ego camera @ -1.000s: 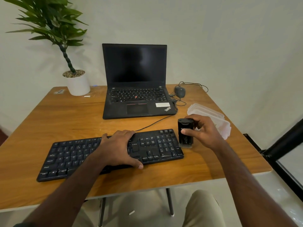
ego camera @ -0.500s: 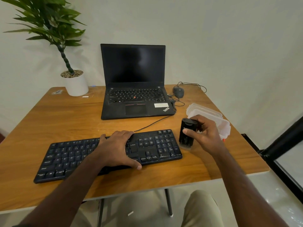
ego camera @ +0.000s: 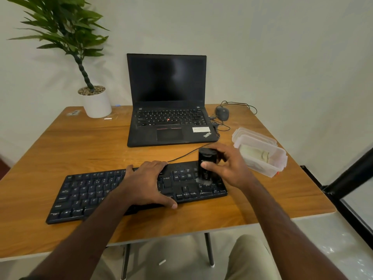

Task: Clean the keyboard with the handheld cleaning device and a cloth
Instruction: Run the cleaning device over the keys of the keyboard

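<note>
- Plastic container on the wooden table, right of the keyboard, holds a pale folded cloth.
- Handheld cleaning device stands upright, long axis vertical, lower end on the keyboard's right-hand keys.
- Right hand grips the device, thumb across its front.
- Left hand lies flat on the keyboard's middle, fingers spread, holding nothing.
- Keyboard runs left to right along the near table edge.
</note>
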`<state>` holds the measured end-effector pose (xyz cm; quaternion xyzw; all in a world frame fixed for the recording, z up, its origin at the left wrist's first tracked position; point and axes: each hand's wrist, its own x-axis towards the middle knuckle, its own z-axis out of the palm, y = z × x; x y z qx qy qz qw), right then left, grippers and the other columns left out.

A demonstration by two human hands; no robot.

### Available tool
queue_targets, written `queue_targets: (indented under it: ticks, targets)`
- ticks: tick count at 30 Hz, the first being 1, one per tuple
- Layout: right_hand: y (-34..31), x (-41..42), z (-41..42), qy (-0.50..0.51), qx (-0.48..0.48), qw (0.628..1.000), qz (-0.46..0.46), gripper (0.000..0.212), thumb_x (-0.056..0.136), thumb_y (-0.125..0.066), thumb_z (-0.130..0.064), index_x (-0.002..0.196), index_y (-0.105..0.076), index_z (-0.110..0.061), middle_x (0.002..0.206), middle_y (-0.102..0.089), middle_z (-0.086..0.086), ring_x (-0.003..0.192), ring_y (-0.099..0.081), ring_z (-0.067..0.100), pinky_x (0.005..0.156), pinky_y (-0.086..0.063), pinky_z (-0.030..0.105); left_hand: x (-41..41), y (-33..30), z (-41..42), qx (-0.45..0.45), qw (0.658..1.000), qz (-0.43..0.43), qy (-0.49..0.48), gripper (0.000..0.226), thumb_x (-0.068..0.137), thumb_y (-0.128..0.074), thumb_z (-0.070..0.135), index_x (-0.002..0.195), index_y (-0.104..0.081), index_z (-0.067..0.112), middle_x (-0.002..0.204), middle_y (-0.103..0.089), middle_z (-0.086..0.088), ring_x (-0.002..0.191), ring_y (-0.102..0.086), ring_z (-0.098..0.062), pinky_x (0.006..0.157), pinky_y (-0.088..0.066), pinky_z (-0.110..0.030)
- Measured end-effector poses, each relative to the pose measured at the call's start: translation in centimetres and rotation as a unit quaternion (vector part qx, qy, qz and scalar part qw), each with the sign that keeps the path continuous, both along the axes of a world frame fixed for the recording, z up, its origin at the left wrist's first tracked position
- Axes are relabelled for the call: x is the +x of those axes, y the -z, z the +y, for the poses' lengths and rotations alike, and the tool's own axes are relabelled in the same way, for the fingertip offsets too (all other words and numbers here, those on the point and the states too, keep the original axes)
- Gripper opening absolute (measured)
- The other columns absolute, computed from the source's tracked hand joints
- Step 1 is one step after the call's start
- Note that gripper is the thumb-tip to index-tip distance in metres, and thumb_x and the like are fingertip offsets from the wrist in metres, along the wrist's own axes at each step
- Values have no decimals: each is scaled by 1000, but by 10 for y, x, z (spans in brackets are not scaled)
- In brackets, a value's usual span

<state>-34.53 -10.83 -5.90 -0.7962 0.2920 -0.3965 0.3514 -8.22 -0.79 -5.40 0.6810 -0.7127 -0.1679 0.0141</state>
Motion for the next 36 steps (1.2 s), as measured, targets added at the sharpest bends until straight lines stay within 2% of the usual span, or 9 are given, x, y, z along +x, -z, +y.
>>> queue_targets:
  ticks: [2,4,9,14,18,25,28,31,36]
  targets:
    - [-1,-15,-6,20,-14,1000,-1,33,81,-79,-36,108,-71,-20,92,-70,-10,79,-61,11,70,-47,24,1,1,0,-2,1000,3,1,138,43,-64,96,156,-15,33,161,-26,13,146,-23,-11,119,-9,-62]
    - [-4,-25,-9,43,-26,999,-5,32,80,-78,-38,106,-71,-20,91,-69,-9,78,-61,12,69,-47,24,1,2,0,-3,1000,4,0,138,43,-64,96,156,-16,33,161,-26,13,146,-23,-11,119,-9,-62]
    - [-4,-10,0,51,-17,998,-36,26,82,-82,-14,104,-70,-6,90,-68,-4,78,-59,6,70,-45,16,0,2,0,-3,1000,-2,2,138,44,-63,96,156,-15,33,161,-25,13,146,-23,-12,119,-10,-61]
    - [10,13,19,7,22,999,-33,27,81,-83,-8,105,-70,-8,96,-68,-3,86,-64,6,74,-48,16,0,1,1,-5,1000,-1,-1,137,43,-63,96,156,-16,33,160,-27,13,146,-24,-11,119,-10,-62]
    - [9,-19,12,26,10,999,-37,32,80,-81,-28,105,-71,-12,92,-69,-5,82,-62,14,73,-48,20,1,2,1,-1,1000,7,-2,137,44,-64,95,156,-15,33,161,-25,13,147,-22,-12,119,-8,-63]
    - [-9,-32,4,53,-35,997,-50,25,79,-80,-15,102,-71,-10,88,-69,-7,78,-60,9,69,-46,17,2,5,0,-5,1000,0,1,138,43,-62,97,156,-15,34,161,-26,13,146,-23,-11,118,-12,-60]
    - [-4,-7,15,26,-16,998,-52,31,80,-80,-23,106,-71,-8,94,-70,0,84,-64,17,73,-50,22,1,3,0,-4,1000,-2,0,138,43,-62,97,156,-15,34,161,-25,14,146,-23,-12,118,-12,-59]
    - [4,1,21,4,7,999,-39,33,80,-80,-28,107,-72,-11,97,-71,-7,89,-65,12,78,-51,21,0,1,1,-1,1000,-4,-1,138,44,-63,96,157,-14,33,162,-24,13,147,-22,-12,118,-11,-60]
    - [3,-40,8,54,-15,998,-26,37,80,-77,-36,106,-71,-12,92,-70,-3,83,-64,18,72,-51,24,2,4,1,-6,1000,8,-1,138,42,-62,97,156,-16,34,160,-26,14,146,-23,-11,118,-11,-60]
